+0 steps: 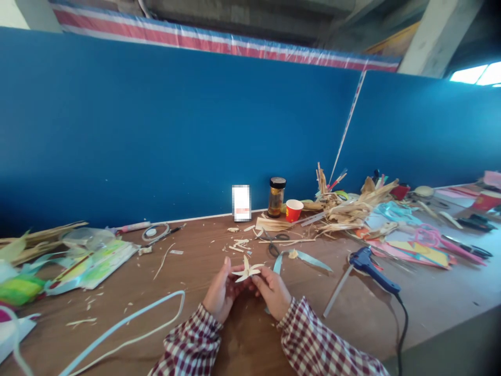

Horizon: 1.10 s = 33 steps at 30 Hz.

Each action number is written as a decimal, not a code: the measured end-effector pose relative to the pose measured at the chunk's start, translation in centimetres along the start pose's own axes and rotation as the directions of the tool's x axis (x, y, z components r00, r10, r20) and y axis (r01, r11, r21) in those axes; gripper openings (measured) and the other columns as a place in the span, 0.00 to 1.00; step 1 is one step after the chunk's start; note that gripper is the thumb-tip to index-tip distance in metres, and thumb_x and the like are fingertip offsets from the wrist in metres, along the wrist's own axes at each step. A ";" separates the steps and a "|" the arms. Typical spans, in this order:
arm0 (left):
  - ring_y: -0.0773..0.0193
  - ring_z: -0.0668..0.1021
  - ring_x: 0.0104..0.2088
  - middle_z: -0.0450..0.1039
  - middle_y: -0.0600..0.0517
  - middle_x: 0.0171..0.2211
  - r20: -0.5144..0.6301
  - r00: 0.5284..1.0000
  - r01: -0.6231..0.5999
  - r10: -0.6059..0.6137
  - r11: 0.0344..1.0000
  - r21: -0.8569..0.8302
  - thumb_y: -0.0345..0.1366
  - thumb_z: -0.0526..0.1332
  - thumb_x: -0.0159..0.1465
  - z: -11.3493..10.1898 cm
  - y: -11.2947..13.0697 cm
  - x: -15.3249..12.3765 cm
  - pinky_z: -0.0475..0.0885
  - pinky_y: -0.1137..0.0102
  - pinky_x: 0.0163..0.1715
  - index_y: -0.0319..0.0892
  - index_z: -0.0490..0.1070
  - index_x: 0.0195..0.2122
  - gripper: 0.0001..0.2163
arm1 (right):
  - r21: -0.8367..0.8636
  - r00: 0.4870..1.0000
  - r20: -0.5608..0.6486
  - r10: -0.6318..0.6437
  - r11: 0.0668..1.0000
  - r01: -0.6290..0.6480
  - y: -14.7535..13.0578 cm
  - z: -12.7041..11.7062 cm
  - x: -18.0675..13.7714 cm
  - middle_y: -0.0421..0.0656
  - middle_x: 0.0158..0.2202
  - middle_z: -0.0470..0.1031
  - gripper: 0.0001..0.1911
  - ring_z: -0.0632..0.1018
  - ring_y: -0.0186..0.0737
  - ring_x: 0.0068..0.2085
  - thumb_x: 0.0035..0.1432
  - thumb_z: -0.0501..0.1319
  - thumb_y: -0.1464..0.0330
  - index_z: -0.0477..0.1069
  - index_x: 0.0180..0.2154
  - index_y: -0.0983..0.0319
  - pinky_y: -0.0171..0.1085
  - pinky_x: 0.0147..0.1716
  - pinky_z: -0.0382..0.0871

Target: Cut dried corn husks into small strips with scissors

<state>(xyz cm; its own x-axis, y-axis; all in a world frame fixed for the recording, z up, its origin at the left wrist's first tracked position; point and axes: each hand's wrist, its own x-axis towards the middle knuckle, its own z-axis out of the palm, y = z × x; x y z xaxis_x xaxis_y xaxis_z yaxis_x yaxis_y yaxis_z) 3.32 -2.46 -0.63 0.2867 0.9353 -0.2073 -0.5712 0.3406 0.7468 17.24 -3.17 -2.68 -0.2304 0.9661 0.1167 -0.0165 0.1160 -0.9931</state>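
A small pale flower (246, 271) with several pointed petals, apparently of dried corn husk, is held just over the table between my two hands. My right hand (276, 293) pinches it from the right, thumb on top near a petal's base. On the other side, my left hand (219, 293) curls its fingers round the flower's underside, with the thumb pointing up. The flower's base is hidden by my fingers. Just beyond lie dark-handled scissors (273, 249), a thin stick (289, 241), light-blue ribbon (314, 260) and husk scraps (239, 244).
A blue glue gun (373, 269) with a trailing cord lies to the right. At the back stand a black-lidded jar (276, 198) and a red paper cup (294, 210), beside heaped dry husks (352, 209). White cable (129, 342) loops at front left. A blue partition (176, 125) borders the table.
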 end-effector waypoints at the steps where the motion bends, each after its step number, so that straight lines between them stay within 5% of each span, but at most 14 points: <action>1: 0.59 0.77 0.31 0.76 0.44 0.28 -0.001 1.000 0.005 -0.005 1.000 -0.008 0.52 0.55 0.56 0.0 0.0 0.0 0.70 0.66 0.36 0.34 0.75 0.30 0.22 | -0.004 1.000 -0.003 -0.004 1.000 0.004 0.0 0.0 0.0 0.40 0.28 0.72 0.13 0.72 0.36 0.30 0.55 0.55 0.59 0.68 0.37 0.61 0.32 0.25 0.64; 8: 0.60 0.76 0.34 0.76 0.44 0.31 0.103 0.995 0.009 -0.005 0.999 -0.040 0.49 0.53 0.59 -0.4 -0.2 0.1 0.70 0.67 0.37 0.34 0.75 0.33 0.21 | -0.003 0.997 -0.066 0.026 1.000 -0.027 0.0 -0.2 0.4 0.41 0.27 0.71 0.14 0.72 0.36 0.29 0.53 0.56 0.57 0.67 0.33 0.62 0.32 0.24 0.64; 12: 0.66 0.76 0.31 0.75 0.46 0.32 -0.006 1.000 -0.008 0.008 0.995 -0.103 0.48 0.54 0.59 -0.9 -0.4 0.8 0.71 0.71 0.34 0.36 0.72 0.38 0.19 | 0.047 0.983 -0.180 0.030 0.999 -0.022 -2.1 0.5 -0.5 0.43 0.31 0.72 0.16 0.72 0.37 0.32 0.51 0.58 0.57 0.68 0.36 0.61 0.32 0.25 0.65; 14: 0.70 0.74 0.23 0.72 0.49 0.24 -0.109 0.994 -0.003 -0.009 0.994 -0.108 0.46 0.57 0.58 -1.2 -0.7 1.3 0.70 0.74 0.27 0.36 0.71 0.33 0.16 | 0.019 0.990 -0.139 -0.036 0.999 0.039 -4.3 1.3 -1.1 0.42 0.30 0.71 0.14 0.71 0.36 0.30 0.52 0.58 0.58 0.69 0.35 0.61 0.32 0.25 0.65; 17: 0.69 0.73 0.22 0.72 0.51 0.23 -0.101 0.994 -0.062 0.051 0.992 -0.110 0.42 0.59 0.56 -1.5 -1.4 1.8 0.69 0.74 0.23 0.37 0.70 0.32 0.12 | 0.009 0.993 0.010 -0.117 0.993 0.117 -7.5 2.6 -0.8 0.40 0.27 0.71 0.10 0.71 0.37 0.29 0.53 0.58 0.61 0.70 0.35 0.60 0.34 0.27 0.65; 22: 0.66 0.74 0.21 0.70 0.53 0.18 -0.025 1.000 0.001 0.000 0.998 0.060 0.40 0.66 0.49 -1.6 -2.6 1.9 0.69 0.70 0.25 0.38 0.69 0.26 0.11 | -0.340 0.974 0.066 -0.216 0.913 0.225 -8.4 5.1 5.4 0.40 0.29 0.72 0.07 0.71 0.34 0.30 0.54 0.57 0.68 0.71 0.35 0.61 0.33 0.30 0.64; 25: 0.60 0.76 0.26 0.72 0.50 0.19 -0.001 0.994 0.107 -0.107 0.990 0.093 0.36 0.69 0.44 -1.5 -2.8 1.7 0.70 0.64 0.30 0.37 0.70 0.25 0.11 | -0.653 0.975 0.181 -0.130 0.725 0.218 -6.2 7.0 10.3 0.40 0.28 0.73 0.07 0.72 0.33 0.30 0.54 0.57 0.67 0.72 0.34 0.62 0.32 0.30 0.64; 33: 0.53 0.74 0.43 0.75 0.44 0.38 -0.002 1.000 0.022 -0.023 0.991 -0.136 0.34 0.66 0.48 -1.6 -1.3 2.3 0.67 0.60 0.43 0.41 0.72 0.39 0.15 | -0.785 0.962 0.270 -0.028 0.572 0.237 -2.3 11.7 18.2 0.45 0.34 0.75 0.06 0.74 0.40 0.37 0.52 0.59 0.70 0.74 0.34 0.62 0.36 0.35 0.63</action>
<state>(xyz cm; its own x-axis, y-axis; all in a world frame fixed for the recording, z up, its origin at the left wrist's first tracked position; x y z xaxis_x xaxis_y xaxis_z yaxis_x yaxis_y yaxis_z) 3.49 -0.61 -3.06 0.2981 0.9275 -0.2255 -0.6637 0.3712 0.6494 1.67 11.44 1.65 -0.4844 0.8640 0.1374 0.6997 0.4769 -0.5321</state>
